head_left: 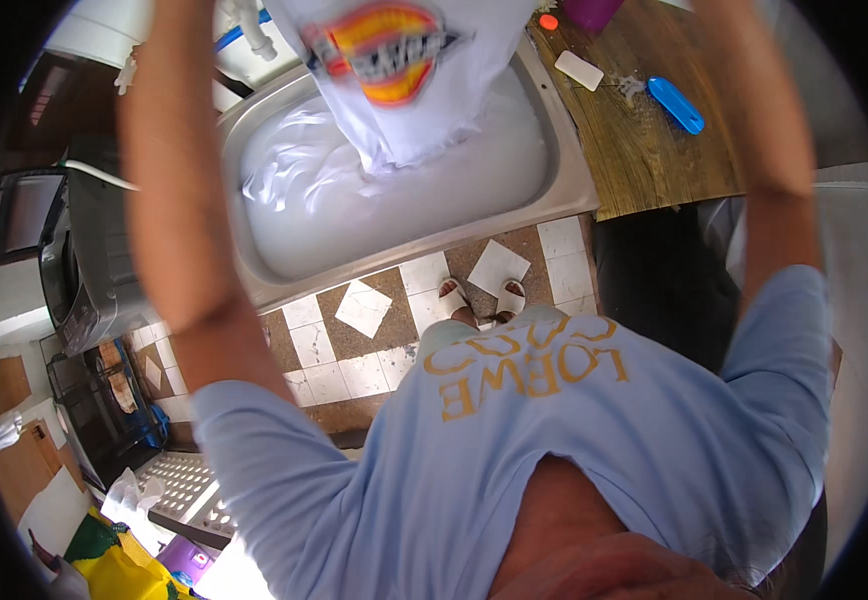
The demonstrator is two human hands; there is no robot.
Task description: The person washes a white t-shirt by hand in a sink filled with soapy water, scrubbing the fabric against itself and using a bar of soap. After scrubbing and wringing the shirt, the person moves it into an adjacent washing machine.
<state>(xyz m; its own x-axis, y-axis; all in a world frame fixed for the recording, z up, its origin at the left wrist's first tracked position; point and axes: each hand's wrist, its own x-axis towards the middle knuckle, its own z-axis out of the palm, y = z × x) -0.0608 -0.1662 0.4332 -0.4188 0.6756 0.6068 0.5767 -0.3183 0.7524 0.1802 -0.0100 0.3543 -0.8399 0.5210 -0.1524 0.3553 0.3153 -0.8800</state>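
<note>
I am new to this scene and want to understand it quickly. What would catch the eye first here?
First, the white shirt with a bright red and yellow print, hanging at top centre with its lower end in the steel sink of milky water. Both bare forearms rise past the top edge, so the hands are hidden. On the wooden counter at upper right lies a blue brush.

1. A white printed shirt [404, 70] is held up over a steel sink [554, 190] of milky water; its hem is dipped in.
2. Both forearms are raised; the hands are out of frame.
3. A blue brush [676, 105] and a white soap bar [579, 70] are seen on the wooden table [654, 160].
</note>
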